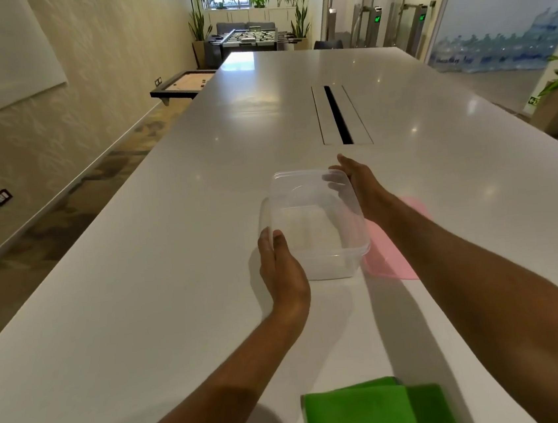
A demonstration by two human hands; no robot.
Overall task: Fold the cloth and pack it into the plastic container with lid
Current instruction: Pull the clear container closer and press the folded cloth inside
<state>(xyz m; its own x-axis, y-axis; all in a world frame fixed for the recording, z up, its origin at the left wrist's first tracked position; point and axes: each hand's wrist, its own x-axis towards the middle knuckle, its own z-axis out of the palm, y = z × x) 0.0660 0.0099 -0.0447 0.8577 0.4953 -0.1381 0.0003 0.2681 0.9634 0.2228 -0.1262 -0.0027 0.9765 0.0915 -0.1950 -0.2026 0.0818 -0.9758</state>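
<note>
A clear plastic container (317,224) stands open on the white table (141,294) in front of me. My left hand (282,269) grips its near left corner. My right hand (359,185) holds its far right rim, fingers over the edge. A pink lid (389,261) lies flat on the table just right of the container, partly under my right forearm. A green cloth (374,411), folded into a rectangle, lies at the near edge of the table between my arms.
A long cable slot (338,115) runs down the table's middle beyond the container. The table's left edge drops to a floor along a wall. A foosball table (249,38) and potted plants stand at the far end.
</note>
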